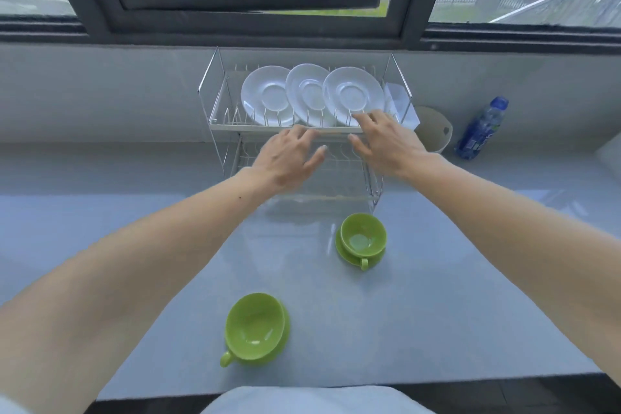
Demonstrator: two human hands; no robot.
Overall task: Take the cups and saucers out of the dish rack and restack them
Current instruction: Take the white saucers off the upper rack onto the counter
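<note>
A two-tier wire dish rack (218, 111) stands at the back of the counter. Three white saucers (307, 94) lean upright in its top tier. My left hand (289, 158) hovers with fingers apart in front of the rack's top rail, holding nothing. My right hand (386, 141) is also spread, its fingertips at the lower edge of the rightmost white saucer (353, 94). On the counter, a green cup sits on a green saucer (361, 240) just before the rack. A second green cup on its saucer (255, 329) sits nearer me.
A blue water bottle (480, 129) stands at the right by the wall, with a beige container (435, 128) beside the rack. A white folded item (400, 101) hangs at the rack's right end. The grey counter (437, 296) ends at a dark front edge.
</note>
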